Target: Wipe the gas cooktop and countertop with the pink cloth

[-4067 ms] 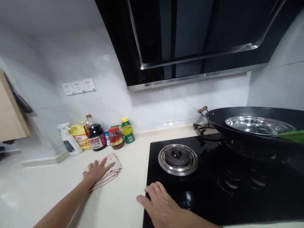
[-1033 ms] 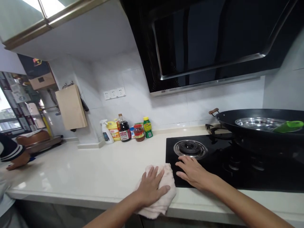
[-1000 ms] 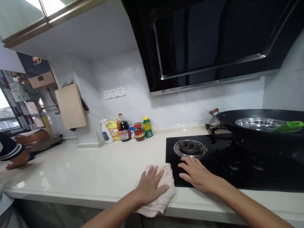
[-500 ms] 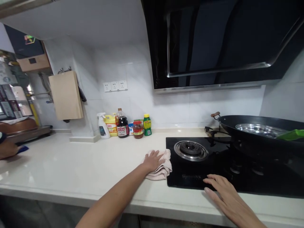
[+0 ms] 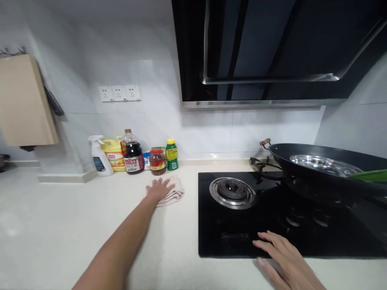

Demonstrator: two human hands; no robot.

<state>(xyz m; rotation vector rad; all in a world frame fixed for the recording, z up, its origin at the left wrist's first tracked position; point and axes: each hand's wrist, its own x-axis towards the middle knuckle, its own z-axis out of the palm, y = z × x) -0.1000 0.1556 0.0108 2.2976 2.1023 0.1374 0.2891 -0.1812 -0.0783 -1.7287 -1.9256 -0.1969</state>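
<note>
My left hand lies flat on a folded pale pink cloth, fingers spread, pressing it against the white countertop. Just behind the cloth stand a jar with a red lid and a green bottle with a yellow cap. At the front edge of the black gas cooktop is my right hand, open and holding nothing. Its fingers are slightly bent over the glass; whether they touch it I cannot tell.
A spray bottle, yellow jug and soy sauce bottle line the wall. A wok with a steel tray and a green utensil sits right, under the range hood. A cutting board hangs left.
My left hand has slid the cloth away from the cooktop's edge, left and back toward the jar. My right hand stays near the cooktop's front edge. The view has moved closer and rightward.
</note>
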